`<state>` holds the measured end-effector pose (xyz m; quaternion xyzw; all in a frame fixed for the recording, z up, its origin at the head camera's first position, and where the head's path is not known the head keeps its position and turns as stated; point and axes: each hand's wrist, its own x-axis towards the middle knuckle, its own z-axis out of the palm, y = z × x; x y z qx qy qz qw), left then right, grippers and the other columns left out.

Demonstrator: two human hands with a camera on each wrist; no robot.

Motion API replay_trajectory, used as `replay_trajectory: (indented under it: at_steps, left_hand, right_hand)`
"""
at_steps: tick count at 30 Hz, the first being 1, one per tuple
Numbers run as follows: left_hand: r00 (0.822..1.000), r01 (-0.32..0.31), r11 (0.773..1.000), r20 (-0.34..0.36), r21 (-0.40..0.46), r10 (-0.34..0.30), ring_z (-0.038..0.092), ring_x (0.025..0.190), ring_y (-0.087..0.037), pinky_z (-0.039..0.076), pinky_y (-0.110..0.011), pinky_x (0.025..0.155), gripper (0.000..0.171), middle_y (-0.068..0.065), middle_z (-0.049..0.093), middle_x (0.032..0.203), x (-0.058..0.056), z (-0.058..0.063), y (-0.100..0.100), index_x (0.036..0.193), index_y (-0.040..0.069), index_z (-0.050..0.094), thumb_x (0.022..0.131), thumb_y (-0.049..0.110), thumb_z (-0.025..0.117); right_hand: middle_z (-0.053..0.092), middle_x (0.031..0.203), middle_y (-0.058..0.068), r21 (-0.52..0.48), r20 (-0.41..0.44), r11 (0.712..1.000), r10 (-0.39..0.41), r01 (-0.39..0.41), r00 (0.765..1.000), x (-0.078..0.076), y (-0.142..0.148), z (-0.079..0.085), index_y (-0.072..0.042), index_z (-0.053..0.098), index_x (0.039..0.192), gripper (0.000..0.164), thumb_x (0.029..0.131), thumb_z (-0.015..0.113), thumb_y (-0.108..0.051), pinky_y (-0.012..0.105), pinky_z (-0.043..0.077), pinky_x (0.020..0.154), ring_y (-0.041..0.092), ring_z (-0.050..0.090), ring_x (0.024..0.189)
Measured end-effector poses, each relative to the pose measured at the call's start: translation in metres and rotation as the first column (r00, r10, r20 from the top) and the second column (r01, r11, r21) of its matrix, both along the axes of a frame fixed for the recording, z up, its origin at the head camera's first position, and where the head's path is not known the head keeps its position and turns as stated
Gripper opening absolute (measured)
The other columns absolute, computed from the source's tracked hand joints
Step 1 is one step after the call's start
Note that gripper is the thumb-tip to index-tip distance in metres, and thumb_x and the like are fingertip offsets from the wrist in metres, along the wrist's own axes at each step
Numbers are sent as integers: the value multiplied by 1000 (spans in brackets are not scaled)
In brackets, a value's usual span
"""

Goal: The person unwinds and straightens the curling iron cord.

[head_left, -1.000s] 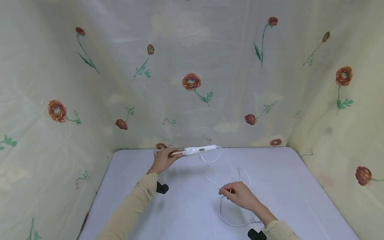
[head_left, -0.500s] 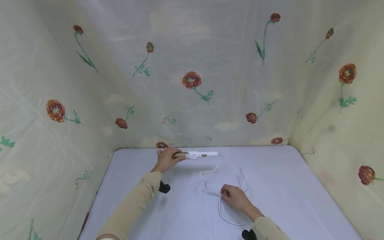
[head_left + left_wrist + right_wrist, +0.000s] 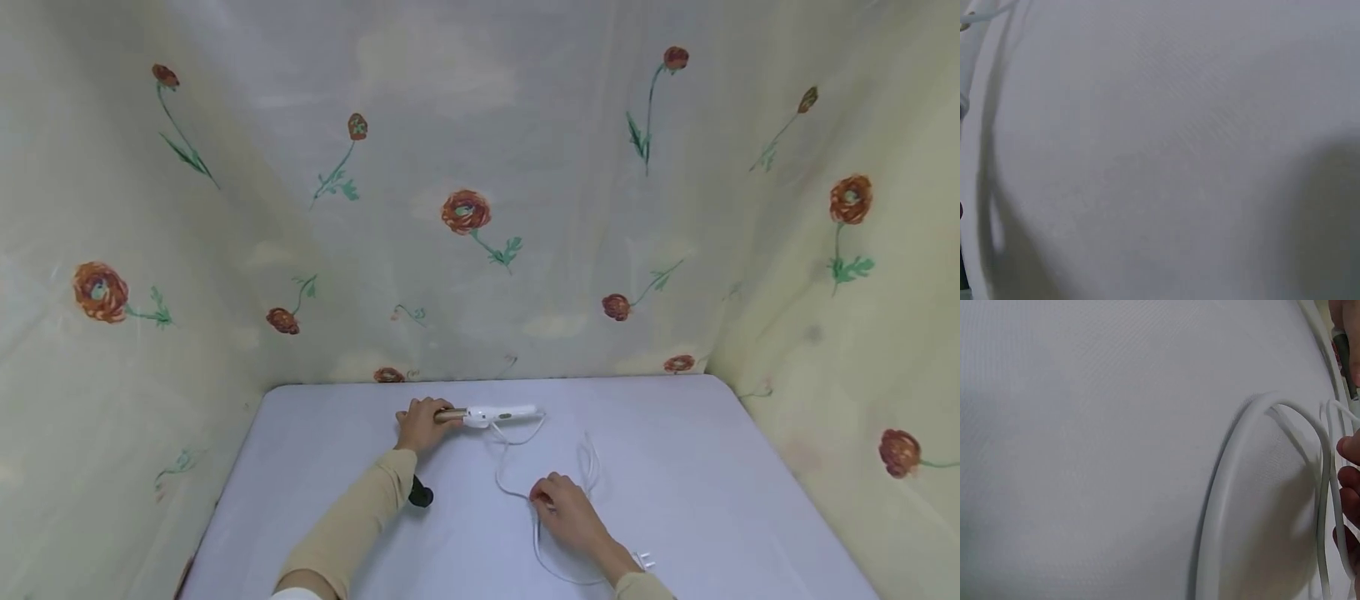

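A white-handled curling iron [image 3: 504,414] with a gold barrel lies near level, low over or on the far part of the table; I cannot tell whether it touches. My left hand [image 3: 420,427] grips its barrel end. At the left edge of the left wrist view, a strip of the white handle [image 3: 966,59] shows. Nearer the front, my right hand [image 3: 567,512] pinches the white cord [image 3: 1225,487], whose loops hang or lie around the fingers. The plug [image 3: 643,561] rests beside my right wrist. In the right wrist view, the fingertips [image 3: 1349,478] appear at the right edge.
A pale cloth covers the table [image 3: 697,483]. Flower-printed curtain [image 3: 555,275] encloses the back and both sides. A black wrist-worn piece [image 3: 422,495] sticks out beneath my left wrist.
The curling iron has come down toward the table and turned from tilted to nearly level, with my left hand. My right hand shifts slightly left with the cord. The head view has tilted a little.
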<state>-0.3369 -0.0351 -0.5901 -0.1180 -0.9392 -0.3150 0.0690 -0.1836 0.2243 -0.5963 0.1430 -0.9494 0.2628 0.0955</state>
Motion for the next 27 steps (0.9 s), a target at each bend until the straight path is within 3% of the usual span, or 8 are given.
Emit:
replay_trajectory:
  at_steps: [7,13,20,24,27]
  left_hand:
    - [997,-48,999,55,7,47,51,89,-28,32,-51,78,38,-9,63,100,8,-13,2,105,19,70,78,45,73]
    - [1000,-7,994,26,-106,10,49,105,-29,33,-54,84,50,-11,56,117,7,-29,9,119,22,64,82,57,64]
    - [999,24,986,31,-162,-19,33,133,-36,26,-65,96,77,-15,35,146,14,-34,0,144,23,40,81,62,61]
    - [1000,7,987,-10,-158,-9,26,139,-38,21,-69,99,78,-15,28,151,29,-28,-13,148,22,31,85,63,55]
    - [997,-24,986,-74,-164,12,24,140,-39,17,-70,100,74,-16,27,152,54,-24,-25,147,20,34,87,57,56]
  right_hand:
    - [53,81,-13,-8,-48,999,48,-49,998,13,-6,-2,-18,67,88,8,85,67,-10,27,39,71,5,47,78]
    - [56,84,-10,-23,-68,997,72,-74,995,19,-3,-2,-17,67,87,13,82,67,-5,28,40,71,5,49,79]
    - [58,99,-5,-64,23,988,139,-138,990,18,-3,2,-17,64,97,17,86,62,-4,32,43,81,11,52,93]
    - [60,106,2,-111,-33,985,130,-133,991,15,1,12,-14,64,100,20,85,62,0,36,46,86,19,55,101]
    - [61,111,6,-131,-128,987,81,-98,988,17,8,18,-11,64,103,23,83,64,2,41,46,88,24,56,107]
